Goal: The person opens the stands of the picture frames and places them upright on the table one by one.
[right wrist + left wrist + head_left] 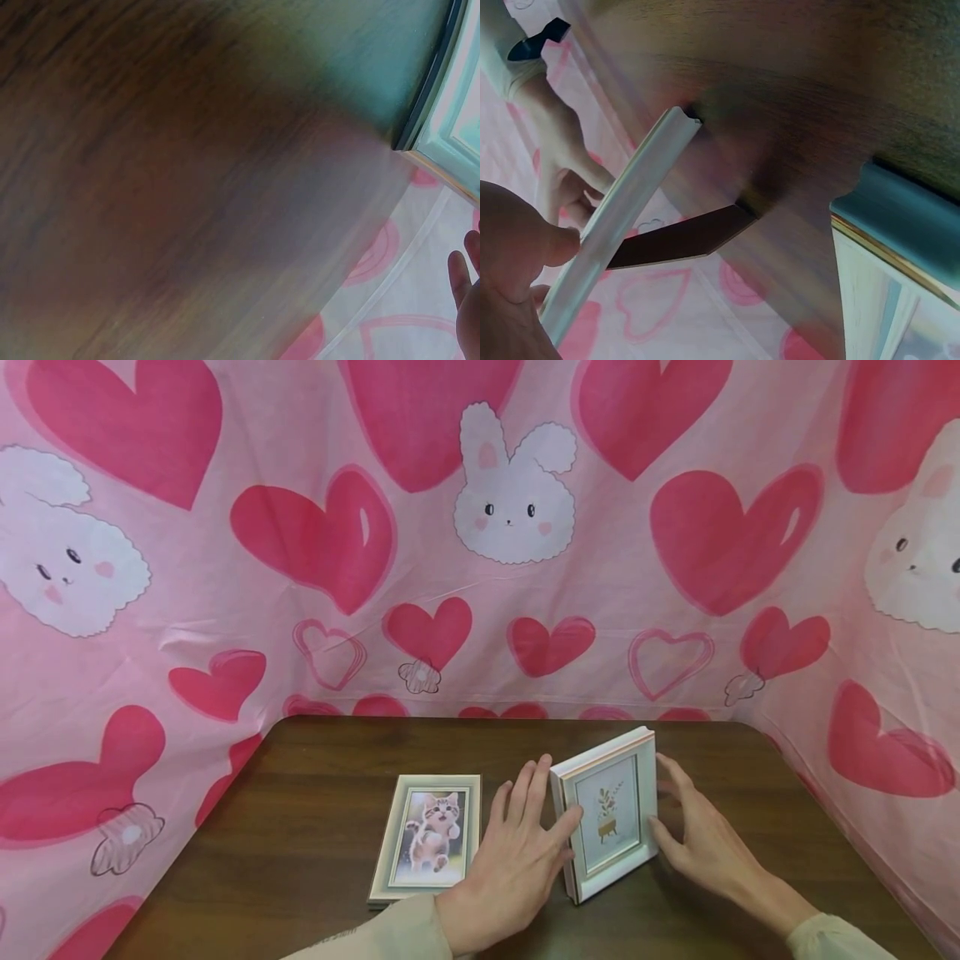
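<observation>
A white picture frame (609,814) with a plant picture stands tilted on the table between both hands. My left hand (517,856) holds its left side, thumb on the front edge and the longer fingers stretched up beside it. On the opposite side, my right hand (705,839) grips the edge, thumb at the front and fingers partly hidden behind. A brown support leg (686,236) angles out from the frame's back in the left wrist view. Left of these, a second cream frame (392,852) with a kitten picture (433,835) rests on the table, partly covered by the left forearm.
The dark wooden table (337,752) has rounded far corners. Pink cloth (525,602) printed with hearts and rabbits hangs behind it and along both sides. At the right wrist view's upper right, part of a pale frame (450,127) shows.
</observation>
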`<state>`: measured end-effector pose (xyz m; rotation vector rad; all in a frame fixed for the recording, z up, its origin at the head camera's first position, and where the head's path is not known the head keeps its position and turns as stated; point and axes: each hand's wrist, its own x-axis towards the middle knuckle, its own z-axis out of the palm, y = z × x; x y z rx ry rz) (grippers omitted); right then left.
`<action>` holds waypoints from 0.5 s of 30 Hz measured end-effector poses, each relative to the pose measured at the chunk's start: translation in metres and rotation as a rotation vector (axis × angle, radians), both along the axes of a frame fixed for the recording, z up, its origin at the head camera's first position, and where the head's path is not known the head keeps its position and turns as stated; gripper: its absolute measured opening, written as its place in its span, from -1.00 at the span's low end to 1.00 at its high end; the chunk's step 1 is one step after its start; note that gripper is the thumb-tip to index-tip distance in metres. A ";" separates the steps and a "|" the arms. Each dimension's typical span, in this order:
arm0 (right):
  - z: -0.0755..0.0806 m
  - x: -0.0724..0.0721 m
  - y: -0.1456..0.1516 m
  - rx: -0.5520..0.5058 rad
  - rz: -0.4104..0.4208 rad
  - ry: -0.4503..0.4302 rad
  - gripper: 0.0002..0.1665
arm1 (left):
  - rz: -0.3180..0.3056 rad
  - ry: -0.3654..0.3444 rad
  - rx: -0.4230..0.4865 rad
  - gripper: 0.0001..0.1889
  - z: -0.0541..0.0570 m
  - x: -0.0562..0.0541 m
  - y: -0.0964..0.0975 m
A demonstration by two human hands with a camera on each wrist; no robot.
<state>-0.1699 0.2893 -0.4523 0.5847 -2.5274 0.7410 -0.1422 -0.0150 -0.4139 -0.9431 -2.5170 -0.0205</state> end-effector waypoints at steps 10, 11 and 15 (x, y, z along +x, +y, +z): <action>0.000 -0.001 0.000 0.017 -0.012 0.015 0.36 | 0.019 0.035 0.008 -0.49 -0.003 -0.002 0.004; 0.000 -0.001 0.000 0.017 -0.012 0.017 0.36 | 0.022 0.035 0.007 -0.50 -0.003 -0.002 0.004; -0.001 -0.001 0.001 0.012 -0.013 0.016 0.36 | 0.024 0.014 -0.001 -0.49 -0.002 -0.002 0.005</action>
